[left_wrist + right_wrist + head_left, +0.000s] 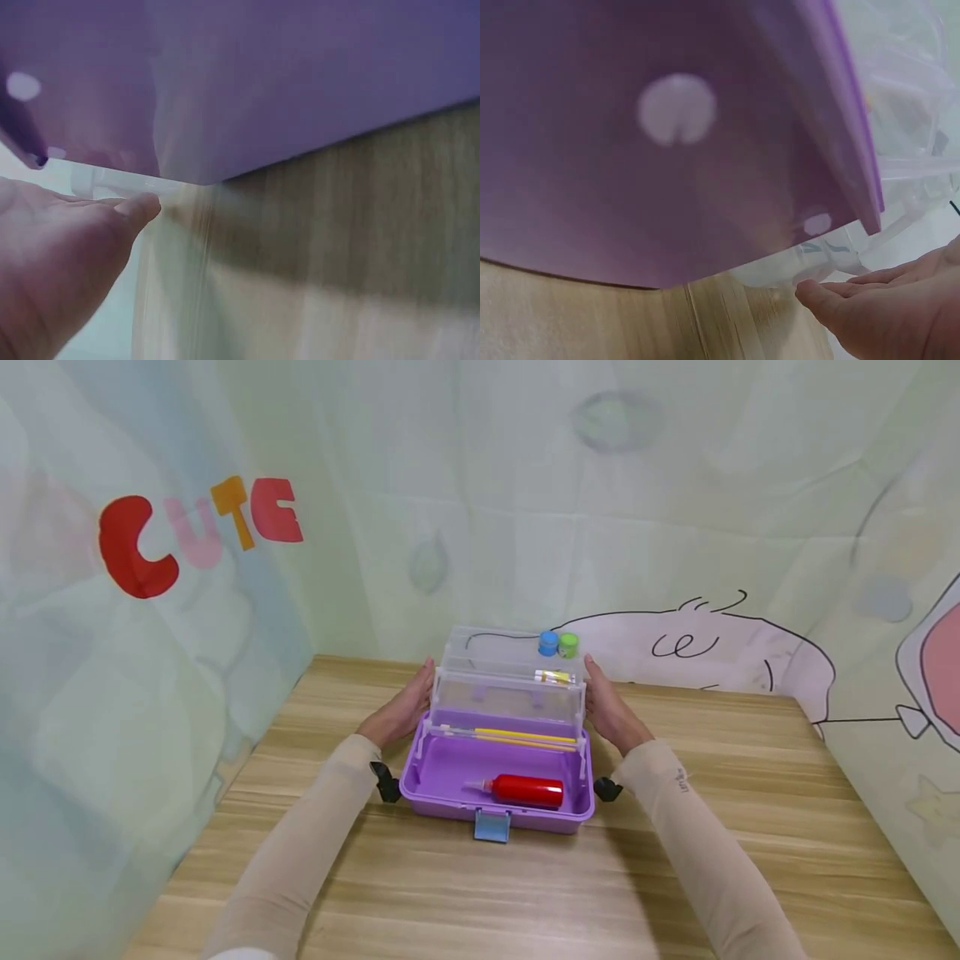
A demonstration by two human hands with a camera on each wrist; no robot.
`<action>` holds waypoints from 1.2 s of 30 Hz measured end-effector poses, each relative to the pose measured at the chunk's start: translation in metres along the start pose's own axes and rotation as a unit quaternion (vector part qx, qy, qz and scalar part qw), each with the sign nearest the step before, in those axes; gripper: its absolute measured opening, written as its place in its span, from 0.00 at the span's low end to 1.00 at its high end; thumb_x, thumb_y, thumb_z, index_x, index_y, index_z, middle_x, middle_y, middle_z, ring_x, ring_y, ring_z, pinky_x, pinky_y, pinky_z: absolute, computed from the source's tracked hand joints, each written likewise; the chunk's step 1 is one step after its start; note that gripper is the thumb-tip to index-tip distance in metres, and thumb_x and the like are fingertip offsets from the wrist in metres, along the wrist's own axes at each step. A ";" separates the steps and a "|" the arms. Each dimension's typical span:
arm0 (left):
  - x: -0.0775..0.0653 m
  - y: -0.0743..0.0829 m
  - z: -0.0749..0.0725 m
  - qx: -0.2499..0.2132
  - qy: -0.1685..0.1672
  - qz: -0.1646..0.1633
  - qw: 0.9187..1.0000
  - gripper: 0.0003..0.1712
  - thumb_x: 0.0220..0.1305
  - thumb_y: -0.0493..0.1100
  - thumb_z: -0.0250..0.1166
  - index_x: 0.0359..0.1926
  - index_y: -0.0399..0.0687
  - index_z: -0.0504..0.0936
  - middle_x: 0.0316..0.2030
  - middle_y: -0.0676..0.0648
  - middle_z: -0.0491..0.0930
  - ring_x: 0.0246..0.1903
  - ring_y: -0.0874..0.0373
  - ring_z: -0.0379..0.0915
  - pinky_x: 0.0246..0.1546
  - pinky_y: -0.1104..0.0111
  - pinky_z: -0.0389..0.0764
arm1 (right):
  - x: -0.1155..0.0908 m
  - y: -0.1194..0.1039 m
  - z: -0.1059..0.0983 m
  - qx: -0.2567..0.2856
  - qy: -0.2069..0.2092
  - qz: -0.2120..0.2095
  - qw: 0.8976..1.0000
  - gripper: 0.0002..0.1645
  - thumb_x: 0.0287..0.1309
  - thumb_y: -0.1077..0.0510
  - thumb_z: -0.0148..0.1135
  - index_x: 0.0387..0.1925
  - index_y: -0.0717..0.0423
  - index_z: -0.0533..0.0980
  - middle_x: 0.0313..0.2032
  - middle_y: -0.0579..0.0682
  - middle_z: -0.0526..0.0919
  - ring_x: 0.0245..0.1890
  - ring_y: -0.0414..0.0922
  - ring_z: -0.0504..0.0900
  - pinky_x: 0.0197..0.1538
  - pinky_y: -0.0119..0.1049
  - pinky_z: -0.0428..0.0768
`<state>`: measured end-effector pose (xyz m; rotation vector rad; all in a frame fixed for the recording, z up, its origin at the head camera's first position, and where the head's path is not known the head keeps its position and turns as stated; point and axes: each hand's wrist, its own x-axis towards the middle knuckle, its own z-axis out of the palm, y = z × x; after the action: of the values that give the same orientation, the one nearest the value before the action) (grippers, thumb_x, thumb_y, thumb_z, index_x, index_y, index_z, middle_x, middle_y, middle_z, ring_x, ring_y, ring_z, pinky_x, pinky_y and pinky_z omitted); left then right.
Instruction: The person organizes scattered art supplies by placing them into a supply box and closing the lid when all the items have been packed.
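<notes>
A purple storage box (498,824) stands on the table with its clear fold-out trays (506,699) raised in steps toward the back. In its base lies a red squeeze bottle (527,790) with a pointed clear nozzle. Thin paintbrushes (525,737) lie in the lower tray; a yellow-and-white tube (555,677) is higher up. My left hand (405,706) is at the left side of the trays, fingers extended. My right hand (609,708) mirrors it on the right. Both wrist views show fingers reaching beside the box toward its clear plastic; firm contact is hard to tell.
Blue (548,644) and green (568,646) little paint pots sit at the top right of the trays. A light blue latch (492,827) hangs down in front. Printed cloth walls (375,527) enclose the back and sides of the wooden table (720,793).
</notes>
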<state>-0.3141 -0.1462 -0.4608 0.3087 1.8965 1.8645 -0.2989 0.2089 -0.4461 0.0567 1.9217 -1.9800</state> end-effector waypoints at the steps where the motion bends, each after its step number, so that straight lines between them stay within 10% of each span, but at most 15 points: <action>1: 0.001 0.000 0.000 -0.002 -0.003 0.001 1.000 0.50 0.74 0.74 0.27 0.80 0.49 0.23 0.81 0.42 0.27 0.80 0.44 0.26 0.78 0.52 0.36 | 0.001 0.000 -0.001 0.007 -0.004 0.004 1.000 0.58 0.72 0.24 0.21 0.79 0.69 0.43 0.77 0.69 0.50 0.80 0.58 0.46 0.80 0.47 0.44; 12: 0.006 0.000 -0.002 -0.020 -0.038 -0.016 0.999 0.58 0.72 0.77 0.28 0.79 0.35 0.31 0.79 0.30 0.34 0.79 0.35 0.31 0.78 0.49 0.42 | 0.002 0.000 -0.004 0.039 -0.009 0.028 0.999 0.58 0.73 0.26 0.23 0.78 0.72 0.40 0.78 0.69 0.44 0.80 0.58 0.42 0.80 0.45 0.41; 36: 0.007 0.002 -0.004 -0.048 -0.037 -0.043 0.997 0.55 0.72 0.75 0.23 0.80 0.37 0.32 0.79 0.32 0.37 0.79 0.38 0.32 0.78 0.51 0.42 | 0.002 -0.001 -0.004 0.062 -0.006 0.036 0.997 0.61 0.71 0.24 0.26 0.77 0.73 0.37 0.79 0.70 0.40 0.80 0.58 0.40 0.80 0.45 0.42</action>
<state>-0.3224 -0.1469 -0.4597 0.2572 1.7383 1.8547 -0.3022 0.2122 -0.4455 0.1447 1.7623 -2.0433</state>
